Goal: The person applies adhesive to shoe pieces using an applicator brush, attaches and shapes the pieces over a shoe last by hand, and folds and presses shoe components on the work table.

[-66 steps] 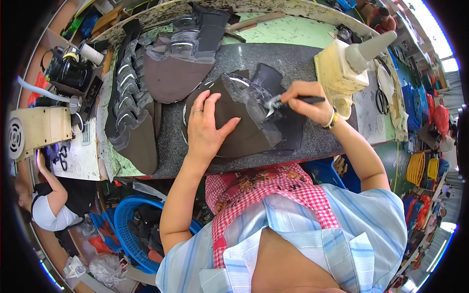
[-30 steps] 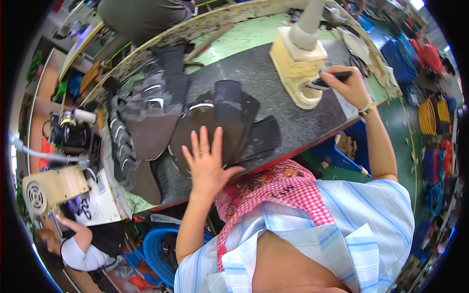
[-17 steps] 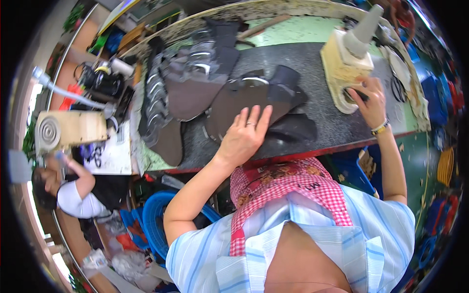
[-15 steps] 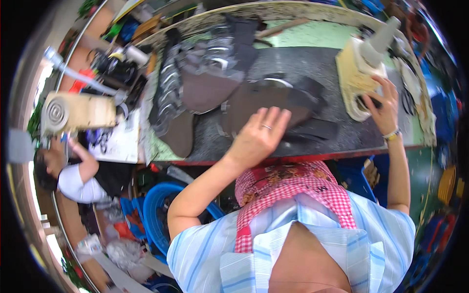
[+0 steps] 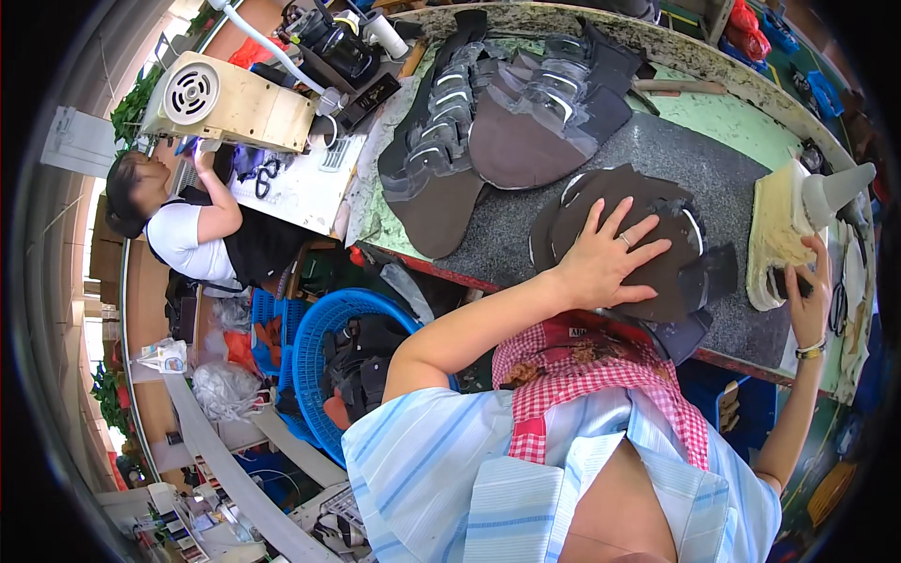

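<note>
- Pieces, dark brown and black, lie in an overlapping pile directly under the left hand, on the grey mat.
- The left hand is open, palm down and fingers spread; it rests on the top layer and clasps nothing.
- Well to its right, the right hand has thumb and fingers bent at the mouth of the cream pot. They seem closed on a dark brush, mostly hidden; how firm the pinch is, I cannot tell.
- Each layer looks thin and light, probably a soft foam or padded sheet, likely to droop if raised by one end.
- The matt brown face should give bare skin good grip; the pale curved edge just right of the fingertips may be slick or tacky, so a hold is better kept off it.
- Loose layers could slide over one another, so a broad palm would steady them better than a single fingertip.
- The plain rounded end, left of the left hand, seems the safest place to take hold; the black tab to the right of the fingers looks narrower and easier to crease.
- Beyond the left hand and to its left, more stacks lie with white curved edges showing.
</note>
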A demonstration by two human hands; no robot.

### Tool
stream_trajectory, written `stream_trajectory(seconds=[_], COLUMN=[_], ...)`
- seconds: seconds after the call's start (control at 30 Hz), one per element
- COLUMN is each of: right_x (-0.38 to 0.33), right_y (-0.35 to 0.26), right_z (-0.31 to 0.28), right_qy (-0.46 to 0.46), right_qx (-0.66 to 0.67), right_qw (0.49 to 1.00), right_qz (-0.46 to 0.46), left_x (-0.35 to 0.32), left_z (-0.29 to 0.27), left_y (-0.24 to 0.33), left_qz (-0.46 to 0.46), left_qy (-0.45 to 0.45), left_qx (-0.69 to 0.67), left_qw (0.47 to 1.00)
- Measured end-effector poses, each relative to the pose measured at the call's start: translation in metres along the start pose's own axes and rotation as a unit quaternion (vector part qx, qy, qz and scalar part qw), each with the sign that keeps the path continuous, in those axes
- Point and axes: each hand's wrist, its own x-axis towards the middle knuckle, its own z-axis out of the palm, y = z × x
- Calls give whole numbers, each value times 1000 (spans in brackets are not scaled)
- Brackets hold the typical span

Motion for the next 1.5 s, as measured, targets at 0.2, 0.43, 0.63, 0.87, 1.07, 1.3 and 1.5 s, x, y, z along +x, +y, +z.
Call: stream_trajectory(seconds=[0.2, 0.43, 0.63, 0.87, 1.07, 1.3, 1.5], right_x=[-2, -96, -38, 48, 76, 78, 112], right_y=[51, 62, -24, -57, -68, -71, -80], right_z=[-13, -21, 11, 59, 53, 53, 45], right_qy=[-12, -16, 16, -90, -70, -40, -69], right_qx=[245, 258, 467, 430, 453, 484, 473], right_qw=[967, 882, 799, 850, 855, 830, 852], right_qz=[72, 394, 379, 290, 243, 273, 215], left_x=[7, 2, 19, 5, 1, 13, 14], left_z=[-13, -6, 1, -9, -6, -4, -17], left_y=[-12, -22, -17, -26, -28, -25, -26], left_qz=[-17, -27, -1, -19, -30, -20, -44], left_qy=[-63, -3, 7, 34, 45, 54, 33], left_qx=[-12, -14, -48, -52, -71, -69, -23], left_qw=[998, 1000, 999, 998, 996, 996, 998])
